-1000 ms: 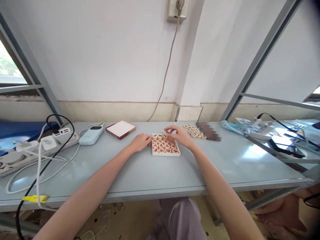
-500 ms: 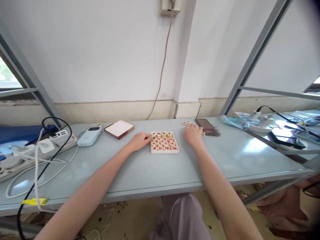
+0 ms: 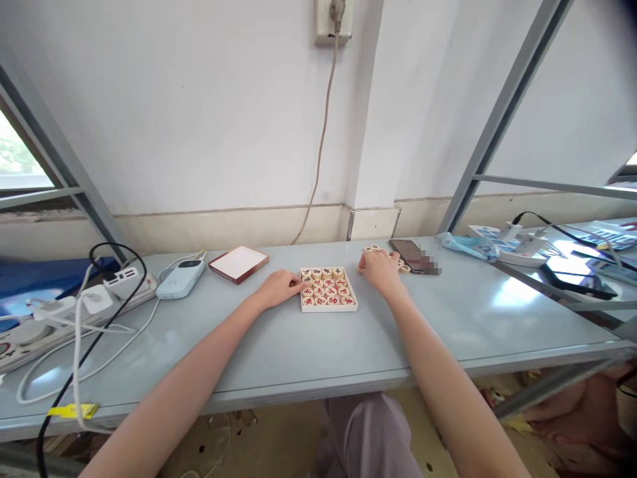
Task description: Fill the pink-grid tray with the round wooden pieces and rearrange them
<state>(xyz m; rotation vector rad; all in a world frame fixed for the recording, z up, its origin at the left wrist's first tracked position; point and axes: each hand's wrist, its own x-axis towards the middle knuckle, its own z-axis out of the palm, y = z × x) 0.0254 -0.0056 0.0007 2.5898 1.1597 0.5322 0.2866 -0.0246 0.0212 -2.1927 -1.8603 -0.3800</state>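
A square white box (image 3: 329, 308) stands on the table with several round Chinese chess pieces (image 3: 330, 292) packed in rows, marked in red and black. My left hand (image 3: 280, 289) grips the box's left wall, its thumb reaching over the rim near the pieces. To the right of the box, my right hand (image 3: 380, 271) is closed low over the table, fingers curled and pointing left. What its fingers hold, if anything, is hidden. Loose chess pieces (image 3: 372, 248) lie just behind it, and another loose piece (image 3: 404, 267) shows at its right side.
A dark phone (image 3: 414, 257) lies right of the loose pieces. The box lid (image 3: 239, 263) rests left of the box. Farther left are a light-blue power bank (image 3: 180, 279) and a power strip (image 3: 130, 302) with tangled cables. The table's front edge (image 3: 308, 390) runs nearby.
My right hand has shifted slightly left, uncovering more of the loose pieces at its right. My left hand stays at the box, its thumb now over the rim. The view has tilted slightly upward.
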